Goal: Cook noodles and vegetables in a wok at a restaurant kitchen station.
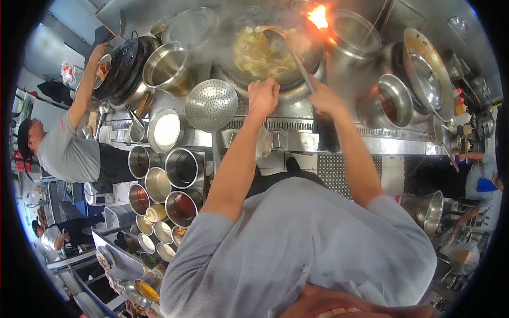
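Steam rises from a large wok (292,81) on the range, holding broth with noodle-like strips and pale green vegetable pieces (254,55). My left hand (263,95) is closed at the wok's near rim and appears to grip it; the undersides of the fingers are hidden. In my right hand (328,97) is the handle of a metal wok ladle (296,59), slanting up and left with its dark bowl over the food. A round perforated strainer (211,104) lies left of my left hand, its handle towards me.
An orange flame (318,16) burns at the wok's far right. Pots flank it, including a steel pot (166,65) left and a tilted one (393,101) right. Sauce containers (181,208) stand at my left. A co-worker (69,147) reaches over another wok (123,67); more people are farther off.
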The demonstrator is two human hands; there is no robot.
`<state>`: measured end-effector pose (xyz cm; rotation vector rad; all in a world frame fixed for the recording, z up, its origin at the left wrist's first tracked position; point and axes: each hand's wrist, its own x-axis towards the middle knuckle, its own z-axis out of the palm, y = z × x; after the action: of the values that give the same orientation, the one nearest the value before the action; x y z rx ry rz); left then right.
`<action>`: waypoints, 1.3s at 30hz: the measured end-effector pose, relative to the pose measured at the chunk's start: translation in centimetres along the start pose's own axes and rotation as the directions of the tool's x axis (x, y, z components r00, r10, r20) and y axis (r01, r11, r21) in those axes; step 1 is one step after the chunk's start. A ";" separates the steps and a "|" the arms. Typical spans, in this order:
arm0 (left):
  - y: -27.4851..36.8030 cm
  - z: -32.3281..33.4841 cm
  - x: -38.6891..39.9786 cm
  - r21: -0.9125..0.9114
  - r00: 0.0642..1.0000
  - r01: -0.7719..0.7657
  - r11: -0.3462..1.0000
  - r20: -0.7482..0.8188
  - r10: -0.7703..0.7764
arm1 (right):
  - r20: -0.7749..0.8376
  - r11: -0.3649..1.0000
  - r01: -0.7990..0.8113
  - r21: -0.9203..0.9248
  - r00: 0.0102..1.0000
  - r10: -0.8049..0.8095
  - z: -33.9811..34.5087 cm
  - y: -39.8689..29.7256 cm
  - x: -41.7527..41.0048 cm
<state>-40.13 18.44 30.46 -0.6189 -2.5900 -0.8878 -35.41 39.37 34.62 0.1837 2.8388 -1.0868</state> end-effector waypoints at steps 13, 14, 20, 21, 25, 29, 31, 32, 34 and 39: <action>-0.5 0.3 -0.5 0.008 1.000 -0.018 1.000 -0.017 0.018 | 0.097 0.977 -0.137 0.164 0.988 0.122 -1.9 -2.4 -1.5; -0.2 0.3 -0.2 -0.003 0.999 -0.041 0.999 -0.012 0.041 | -0.018 0.987 -0.089 0.136 0.996 0.092 0.3 -1.5 0.2; -1.4 0.3 -0.6 -0.007 1.000 -0.013 1.000 -0.021 0.013 | 0.530 0.371 -0.527 0.764 0.841 0.103 0.6 -1.9 -0.8; -1.0 0.1 -0.3 -0.010 0.999 -0.029 1.000 -0.019 0.029 | 0.546 0.386 -0.548 0.742 0.828 0.126 -0.9 -1.1 -2.2; -0.9 0.2 -0.1 -0.030 0.999 -0.044 0.999 0.015 0.045 | 0.354 0.824 -0.344 0.450 0.916 0.189 -3.2 -2.5 -3.6; 0.3 0.5 0.6 -0.032 0.999 -0.048 0.998 0.000 0.048 | -0.089 0.992 0.006 0.126 0.996 0.006 4.0 2.1 2.7; -0.8 0.2 -0.1 -0.022 1.000 -0.020 1.000 -0.007 0.020 | 0.270 0.813 -0.194 0.549 0.962 0.047 2.8 -3.9 0.6; -0.7 0.1 0.0 -0.031 1.000 -0.015 0.999 -0.002 0.015 | 0.383 0.714 -0.292 0.637 0.923 0.036 2.4 -3.0 0.0; -0.9 -0.7 -0.3 -0.055 0.998 0.022 0.998 0.056 -0.019 | 0.375 0.801 -0.256 0.541 0.926 0.043 0.3 -2.6 -2.1; 1.0 -3.0 -3.4 -0.206 0.981 -0.062 0.977 -0.194 0.021 | 0.059 0.972 -0.168 0.162 0.985 0.161 -3.3 -0.6 -6.5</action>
<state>-36.20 16.23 31.71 -0.6089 -2.3232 -1.1587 -29.27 40.67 38.31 0.3946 2.6369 -1.2735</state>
